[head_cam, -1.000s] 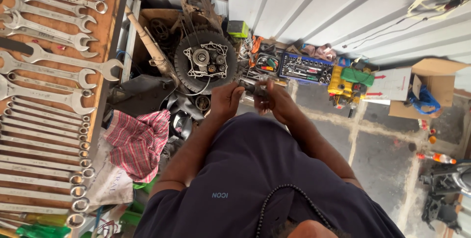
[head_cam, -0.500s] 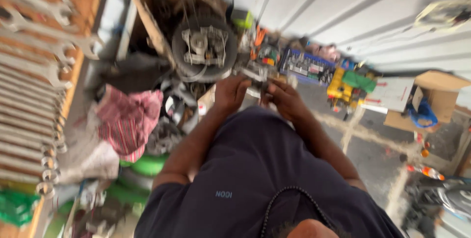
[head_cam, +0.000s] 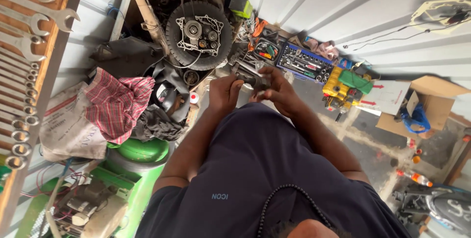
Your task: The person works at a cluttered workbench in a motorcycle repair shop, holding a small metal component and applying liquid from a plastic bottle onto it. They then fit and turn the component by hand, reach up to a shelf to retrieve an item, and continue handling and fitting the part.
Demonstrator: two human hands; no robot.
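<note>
Two hands share one small grey metal part (head_cam: 250, 75) at chest height: my left hand (head_cam: 223, 93) closes its grip under it, my right hand (head_cam: 277, 88) pinches its right end; long axis runs left-right.

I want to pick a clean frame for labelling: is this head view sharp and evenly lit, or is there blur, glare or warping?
Head view: sharp, daylight soft and even, no hard shadows; the left hand, right hand and the small metal part between them read clearly; the white corrugated wall is bright, near washed out; wide-lens warping bends the wrench board at the edge.
</note>
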